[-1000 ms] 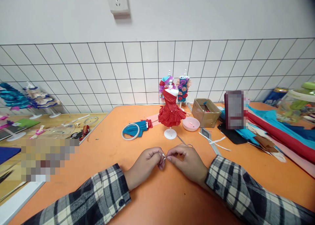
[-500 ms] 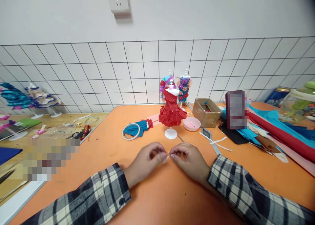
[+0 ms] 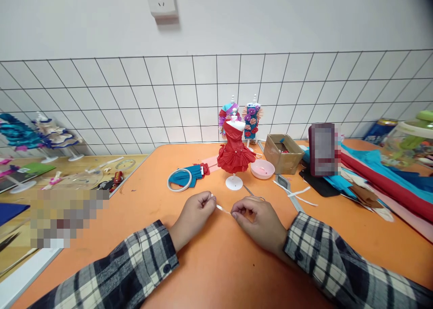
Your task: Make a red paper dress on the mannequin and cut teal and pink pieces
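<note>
My left hand [image 3: 195,214] and my right hand [image 3: 259,219] rest on the orange table [image 3: 216,264], both in plaid sleeves. Each pinches one end of a thin white strip [image 3: 222,208] stretched between them. Just beyond the hands a small mannequin in a red paper dress [image 3: 234,153] stands on a white base. Two more small dressed mannequins [image 3: 250,119] stand behind it by the wire grid.
A white ring with blue fabric [image 3: 184,179] lies left of the red dress. A pink bowl [image 3: 262,169], a cardboard box [image 3: 283,154] and white strips [image 3: 297,194] sit to the right. Red and blue cloth [image 3: 385,182] covers the right side. More dressed mannequins [image 3: 40,135] stand far left.
My hands have drawn apart. The left hand moved left and up, and the white strip now shows stretched between the fingertips.
</note>
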Tool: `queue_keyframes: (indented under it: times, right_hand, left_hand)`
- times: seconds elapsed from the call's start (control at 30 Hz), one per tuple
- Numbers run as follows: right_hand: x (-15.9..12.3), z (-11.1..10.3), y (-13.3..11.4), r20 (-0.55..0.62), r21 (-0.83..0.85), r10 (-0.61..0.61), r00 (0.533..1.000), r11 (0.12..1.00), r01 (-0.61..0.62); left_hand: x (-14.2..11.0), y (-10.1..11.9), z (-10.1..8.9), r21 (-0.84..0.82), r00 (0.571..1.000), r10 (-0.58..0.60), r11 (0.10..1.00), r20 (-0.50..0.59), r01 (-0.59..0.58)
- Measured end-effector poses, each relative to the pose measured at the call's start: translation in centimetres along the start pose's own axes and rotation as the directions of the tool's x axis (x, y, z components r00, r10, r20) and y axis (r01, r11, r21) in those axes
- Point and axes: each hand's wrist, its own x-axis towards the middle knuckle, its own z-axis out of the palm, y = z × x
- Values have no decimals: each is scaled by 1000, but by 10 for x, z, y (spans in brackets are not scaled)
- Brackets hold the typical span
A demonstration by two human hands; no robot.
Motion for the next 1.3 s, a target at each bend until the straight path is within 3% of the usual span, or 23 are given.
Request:
queue_keyframes:
  times: [0.17, 0.27, 0.37, 0.5, 0.57, 0.67, 1.0, 1.2, 1.3]
  right_hand:
    - [0, -1, 3, -10, -1, 6, 1000, 1000, -6]
    - [1, -1, 5, -7, 1, 3, 1000, 1000, -3]
    - [1, 0, 7, -3, -2, 8, 1000, 1000, -8]
    - [0, 0, 9, -17, -14, -20, 1000, 1000, 19]
    - [-1, 0, 9, -23, -25, -58, 998, 998, 58]
    - [-2, 0, 8, -15, -60, -96, 995, 994, 95]
    - [3, -6, 11, 2, -40, -15, 1000, 999, 15]
    - [8, -10, 20, 68, 225, 258, 964, 937, -267]
    - [12, -14, 25, -55, 151, 222, 974, 966, -211]
  left_hand:
    - [6, -6, -1, -387, 982, -166, 914, -94, 118]
    - [9, -5, -3, -510, 974, -174, 856, -145, 77]
    - [4, 2, -7, -407, 995, -48, 913, -82, 10]
    - [-15, 16, -5, -39, 974, 121, 992, 190, -116]
    - [-23, 19, -1, 138, 962, 97, 981, 255, -136]
    - [-26, 19, 4, 260, 965, 74, 955, 252, -141]
    - [-17, 13, 1, 175, 965, 147, 967, 218, -186]
    - [-11, 11, 4, -54, 976, 15, 999, 218, -3]
    - [-8, 7, 4, -183, 982, -56, 979, 180, 90]
